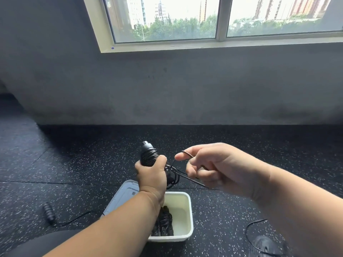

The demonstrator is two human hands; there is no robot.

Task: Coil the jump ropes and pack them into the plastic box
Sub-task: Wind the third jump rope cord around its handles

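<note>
Above the plastic box [187, 204] on the speckled rubber floor [222, 149], I had my left hand [151, 175] wrapped round the black handles [148, 153] of the jump rope I was coiling, fingers curled tight about the ribbed grip with the turns of cord lying over it; my right hand [209, 167] stood just beside it, apart from the left, pinching a loop of the thin black cord [187, 154] between thumb and forefinger, the loose end [194, 180] trailing down across my palm. I judged the cord to be light and springy, the kind that wants to uncoil the moment tension goes; so it seemed best held close to the bundle, near the last wrap, not far out on the free end. The handles looked stiff and solid, their ribs giving grip enough; they were the proper place to take the weight, and the cord only the place to guide. Down in the box a coiled rope [164, 223] already lay against the near-left side, partly hidden by my forearm; the box's lid [122, 197] lay flat beside it on the left. Another handle [49, 212] lay on the floor well to the left with its cord running off, and a further cord [248, 236] curved on the floor at the right, both not yet coiled; I could not tell whether they belonged to one rope.
</note>
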